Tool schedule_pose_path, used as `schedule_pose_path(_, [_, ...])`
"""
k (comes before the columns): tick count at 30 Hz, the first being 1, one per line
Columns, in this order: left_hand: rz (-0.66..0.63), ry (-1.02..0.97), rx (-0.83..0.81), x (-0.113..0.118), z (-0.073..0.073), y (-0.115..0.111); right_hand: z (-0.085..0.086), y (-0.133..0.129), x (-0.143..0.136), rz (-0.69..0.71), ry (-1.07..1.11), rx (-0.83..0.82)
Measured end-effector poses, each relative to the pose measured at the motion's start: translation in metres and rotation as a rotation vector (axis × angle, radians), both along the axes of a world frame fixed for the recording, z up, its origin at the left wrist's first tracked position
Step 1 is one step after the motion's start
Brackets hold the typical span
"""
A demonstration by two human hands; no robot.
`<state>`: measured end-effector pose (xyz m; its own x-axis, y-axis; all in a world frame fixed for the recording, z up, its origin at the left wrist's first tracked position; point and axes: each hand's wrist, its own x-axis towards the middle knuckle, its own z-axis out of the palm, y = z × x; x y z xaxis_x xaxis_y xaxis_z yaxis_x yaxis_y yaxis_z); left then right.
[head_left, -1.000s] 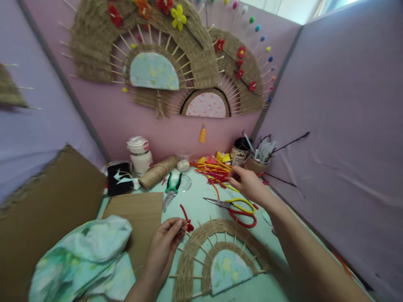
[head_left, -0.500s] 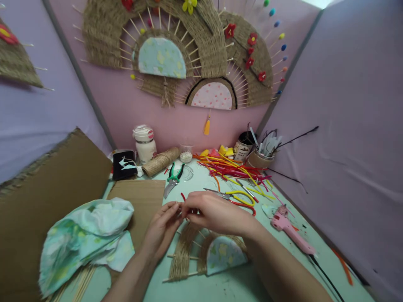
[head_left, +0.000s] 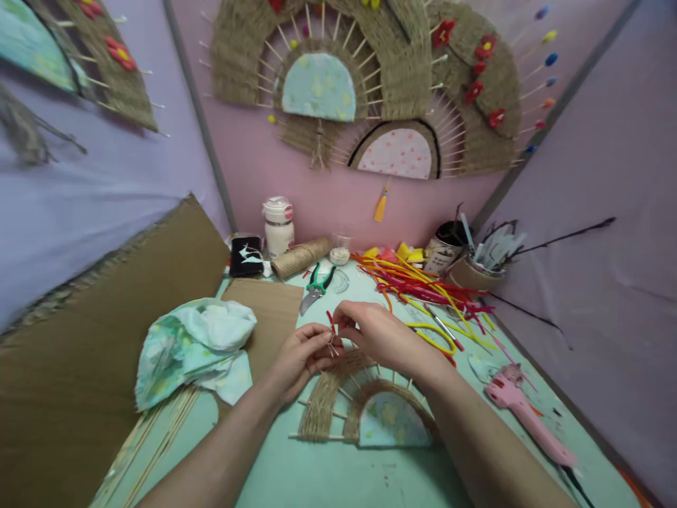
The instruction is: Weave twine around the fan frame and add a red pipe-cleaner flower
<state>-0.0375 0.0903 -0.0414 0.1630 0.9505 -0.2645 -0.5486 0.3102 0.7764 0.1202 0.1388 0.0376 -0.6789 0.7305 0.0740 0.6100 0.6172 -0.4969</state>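
My left hand (head_left: 304, 356) pinches some thin white stems (head_left: 333, 348) between thumb and fingers, above the upper left of a woven twine fan (head_left: 320, 407). A short red piece (head_left: 331, 322) stands up from the same spot. My right hand (head_left: 373, 330) meets it from the right, its fingertips closed at the red piece; what exactly they grip is too small to tell. Beneath both hands the fan lies on the table, its floral cloth half-circle (head_left: 394, 421) facing up. My right forearm covers part of its right side.
Green-handled pruners (head_left: 319, 283), yellow-handled scissors (head_left: 441, 335) and colourful pipe cleaners (head_left: 423, 282) lie beyond my hands. On the right is a pink glue gun (head_left: 529, 416). Crumpled green cloth (head_left: 198, 349), thin sticks (head_left: 159, 437) and cardboard (head_left: 269, 307) are at the left.
The view has shifted, so the surroundings appear further right. My hands have opened apart slightly, and the white stems and upright red piece now show between them.
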Motion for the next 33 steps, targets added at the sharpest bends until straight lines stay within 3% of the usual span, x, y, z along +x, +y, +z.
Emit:
schedule_pose_path(10, [-0.039, -0.042, -0.029, -0.003, -0.005, 0.002, -0.013, 0.002, -0.007, 0.005, -0.013, 0.085])
schedule_pose_path(18, [-0.071, -0.069, -0.044, -0.004, -0.005, 0.0, -0.016, 0.003, -0.008, 0.021, 0.045, 0.034])
schedule_pose_path(26, [-0.102, -0.172, -0.041, -0.007, -0.002, 0.0, -0.003, 0.011, 0.003, 0.041, 0.135, 0.018])
schedule_pose_path(33, [-0.162, -0.209, -0.025, -0.008, -0.001, -0.004, 0.0, 0.005, 0.001, 0.166, 0.149, -0.09])
